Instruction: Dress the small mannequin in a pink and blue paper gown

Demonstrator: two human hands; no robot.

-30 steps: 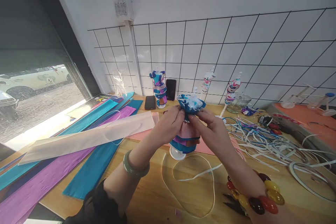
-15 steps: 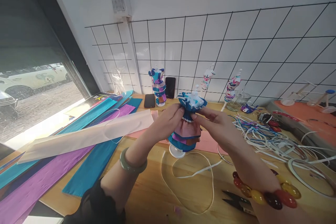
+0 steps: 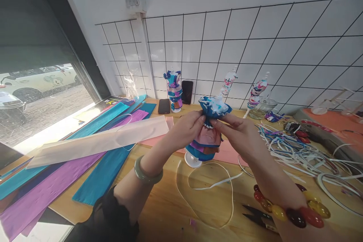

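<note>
Both hands (image 3: 215, 130) pinch the upright paper doll (image 3: 208, 132), base down

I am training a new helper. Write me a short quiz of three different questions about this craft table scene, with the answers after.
1. True or false: both hands pinch the blue ruffle at the top of the paper dress figure.
2. Multiple choice: what lies on the table nearest the right hand's wrist? A) small scissors B) a phone C) a glass jar
3. Fill in: the left hand's wrist wears a ____ bangle.

Key:
1. True; the fingers of both hands meet just under the ruffle.
2. A
3. green
</note>
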